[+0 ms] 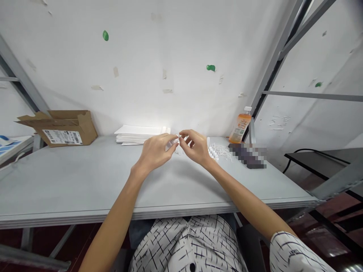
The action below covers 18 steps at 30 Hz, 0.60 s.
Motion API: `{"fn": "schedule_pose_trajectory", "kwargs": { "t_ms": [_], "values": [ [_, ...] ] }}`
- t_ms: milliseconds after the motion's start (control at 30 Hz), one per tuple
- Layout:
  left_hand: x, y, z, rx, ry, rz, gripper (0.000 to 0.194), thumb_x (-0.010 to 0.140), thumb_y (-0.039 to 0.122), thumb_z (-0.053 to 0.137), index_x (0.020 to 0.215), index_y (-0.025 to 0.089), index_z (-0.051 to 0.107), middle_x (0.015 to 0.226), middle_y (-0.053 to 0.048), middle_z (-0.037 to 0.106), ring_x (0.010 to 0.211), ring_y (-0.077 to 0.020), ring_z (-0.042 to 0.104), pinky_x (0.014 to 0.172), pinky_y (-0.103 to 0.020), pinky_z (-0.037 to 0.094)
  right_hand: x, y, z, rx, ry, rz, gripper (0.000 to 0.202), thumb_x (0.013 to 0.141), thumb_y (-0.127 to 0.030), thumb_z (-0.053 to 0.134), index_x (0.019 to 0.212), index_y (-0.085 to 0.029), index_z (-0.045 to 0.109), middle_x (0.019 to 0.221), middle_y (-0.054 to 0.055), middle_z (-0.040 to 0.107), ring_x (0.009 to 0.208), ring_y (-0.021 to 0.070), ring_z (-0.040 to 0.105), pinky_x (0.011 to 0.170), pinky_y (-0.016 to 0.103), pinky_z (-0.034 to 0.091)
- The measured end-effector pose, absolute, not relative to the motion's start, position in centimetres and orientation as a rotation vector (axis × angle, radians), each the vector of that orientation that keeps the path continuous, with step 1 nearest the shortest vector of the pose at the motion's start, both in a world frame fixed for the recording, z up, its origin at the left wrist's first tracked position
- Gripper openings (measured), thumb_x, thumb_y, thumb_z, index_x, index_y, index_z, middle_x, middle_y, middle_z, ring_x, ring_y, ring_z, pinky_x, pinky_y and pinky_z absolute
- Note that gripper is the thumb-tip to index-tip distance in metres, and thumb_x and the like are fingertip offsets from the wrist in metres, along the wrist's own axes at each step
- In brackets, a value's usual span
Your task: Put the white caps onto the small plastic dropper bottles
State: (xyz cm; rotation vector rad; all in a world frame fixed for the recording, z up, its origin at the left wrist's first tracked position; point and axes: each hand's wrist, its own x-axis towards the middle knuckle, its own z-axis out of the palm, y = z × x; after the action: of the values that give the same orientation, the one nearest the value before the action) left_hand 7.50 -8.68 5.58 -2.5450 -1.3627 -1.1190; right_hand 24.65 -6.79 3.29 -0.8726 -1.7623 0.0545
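Note:
My left hand (155, 151) and my right hand (197, 148) meet above the middle of the grey table, their fingertips almost touching. Between them is a small white piece (178, 138), pinched by both hands; it is too small to tell its kind. Part of another white item shows on the table below the fingers, mostly hidden. Just right of my right hand lie several small white round pieces (213, 152) and a tangle of thin white strings (224, 152). Behind my left hand is a stack of flat white sheets or folded cartons (136, 134).
An opened cardboard box (68, 128) stands at the table's back left. At the back right, a bottle of orange drink (240, 126) leans near the metal frame, with a blurred dark object (249, 156) before it. A white wall rises behind the grey table (70, 181).

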Motion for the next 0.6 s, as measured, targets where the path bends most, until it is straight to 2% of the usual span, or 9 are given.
{"fn": "schedule_pose_trajectory", "kwargs": {
  "t_ms": [100,300,467,600],
  "values": [
    [7.4,-8.7,5.5,-2.540,-1.325,-1.109,0.029,0.097,0.038,0.049,0.108,0.025,0.073,0.099,-0.001,0.075,0.075,-0.0186,0.066,0.062,-0.030,0.043,24.5,-6.8,3.0,-0.904,-1.801,-0.103,0.018,0.090,-0.027,0.048,0.094,-0.019,0.063,0.088,0.005,0.071,0.060,0.0110,0.063,0.055,0.024,0.043],
    [7.3,-8.3,5.3,-2.587,-1.207,-1.135,0.027,0.095,0.031,0.049,0.106,0.021,0.071,0.096,-0.004,0.074,0.075,-0.0175,0.064,0.067,-0.030,0.044,24.7,-5.9,2.4,-0.870,-1.881,-0.325,0.018,0.091,-0.021,0.047,0.088,-0.018,0.064,0.078,0.003,0.069,0.059,0.0095,0.063,0.052,0.022,0.039],
    [7.3,-8.1,5.1,-2.606,-1.173,-1.142,0.025,0.094,0.027,0.049,0.101,0.019,0.071,0.091,-0.005,0.072,0.074,-0.0178,0.063,0.068,-0.031,0.045,24.8,-5.1,2.0,-0.812,-1.862,-0.374,0.016,0.088,-0.019,0.050,0.086,-0.018,0.066,0.074,0.002,0.069,0.057,0.0089,0.062,0.052,0.020,0.041],
    [7.3,-8.0,5.0,-2.606,-1.158,-1.153,0.027,0.095,0.026,0.048,0.107,0.018,0.071,0.088,-0.005,0.070,0.070,-0.0172,0.061,0.065,-0.030,0.044,24.6,-4.8,2.0,-0.837,-1.834,-0.352,0.015,0.087,-0.020,0.052,0.082,-0.018,0.066,0.074,0.002,0.071,0.055,0.0090,0.063,0.051,0.020,0.041]
  ]
}}
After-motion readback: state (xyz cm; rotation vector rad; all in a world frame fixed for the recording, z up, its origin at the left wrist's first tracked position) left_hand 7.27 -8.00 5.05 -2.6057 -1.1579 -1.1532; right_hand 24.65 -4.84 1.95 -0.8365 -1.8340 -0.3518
